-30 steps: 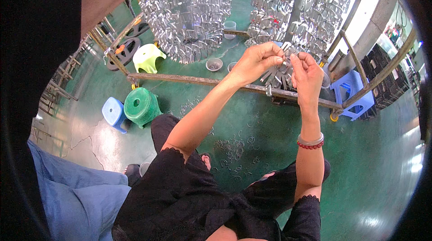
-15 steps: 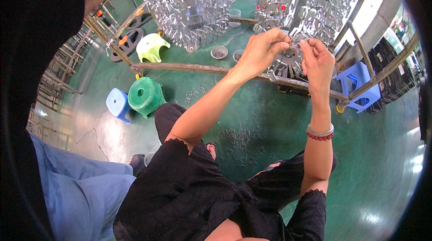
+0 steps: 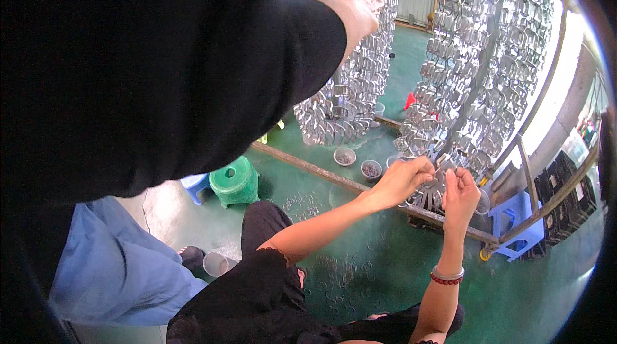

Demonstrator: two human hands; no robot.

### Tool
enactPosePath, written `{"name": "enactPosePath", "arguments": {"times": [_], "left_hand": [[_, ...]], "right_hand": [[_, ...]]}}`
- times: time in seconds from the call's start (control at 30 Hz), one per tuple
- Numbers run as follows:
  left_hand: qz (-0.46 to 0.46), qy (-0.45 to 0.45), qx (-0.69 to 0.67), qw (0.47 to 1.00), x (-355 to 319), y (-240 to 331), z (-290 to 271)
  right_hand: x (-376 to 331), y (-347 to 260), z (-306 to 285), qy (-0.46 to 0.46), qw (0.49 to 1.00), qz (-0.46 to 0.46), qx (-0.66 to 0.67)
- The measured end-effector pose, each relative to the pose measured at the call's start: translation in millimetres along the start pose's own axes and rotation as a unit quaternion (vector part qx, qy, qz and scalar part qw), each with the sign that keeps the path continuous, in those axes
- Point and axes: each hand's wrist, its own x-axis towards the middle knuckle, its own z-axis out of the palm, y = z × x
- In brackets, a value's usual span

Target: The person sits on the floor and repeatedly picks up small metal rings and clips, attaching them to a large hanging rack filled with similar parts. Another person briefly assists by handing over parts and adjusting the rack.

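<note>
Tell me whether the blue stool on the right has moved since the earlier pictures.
No, neither way: the blue stool still stands at the same corner of the metal frame.

- The single view comes from a wide fisheye, the left camera of a pair on the wearer's head, upright and unmirrored.
- It faces down and forward: the wearer's black trousers (image 3: 262, 223) low down, green floor (image 3: 508, 305) beyond, hanging metal pieces (image 3: 466, 54) toward the top.
- The wearer's left hand (image 3: 403, 182) and right hand (image 3: 461, 197) lie right of centre, at middle distance.
- A co-worker's black sleeve (image 3: 193, 67), very close to the lens, blocks most of the upper left.
</note>
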Motion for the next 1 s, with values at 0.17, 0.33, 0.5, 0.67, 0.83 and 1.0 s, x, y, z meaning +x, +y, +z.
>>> {"name": "enactPosePath", "arguments": {"times": [0.17, 0.33, 0.5, 0.67, 0.83, 1.0], "left_hand": [[-0.011, 0.009, -0.027, 1.000, -3, 1, 6], [0.006, 0.093, 0.016, 0.996, -11, 7, -2], [0.009, 0.151, 0.068, 0.986, -26, 6, -39], [0.022, 0.241, 0.176, 0.954, -53, 23, -106], [-0.013, 0.287, 0.215, 0.933, -65, 30, -150], [-0.064, 0.295, 0.236, 0.924, -80, 42, -178]], "right_hand": [[-5, -3, -3, 0.013, 1.000, -0.012, -0.013], [-2, 10, 0, 0.016, 0.999, -0.024, 0.030], [2, 12, 3, 0.082, 0.995, -0.016, 0.055], [-22, 5, 20, 0.190, 0.978, -0.070, 0.052], [-6, -34, 73, 0.009, 0.985, -0.158, 0.073], [99, -78, 151, -0.072, 0.975, -0.186, 0.103]]}}
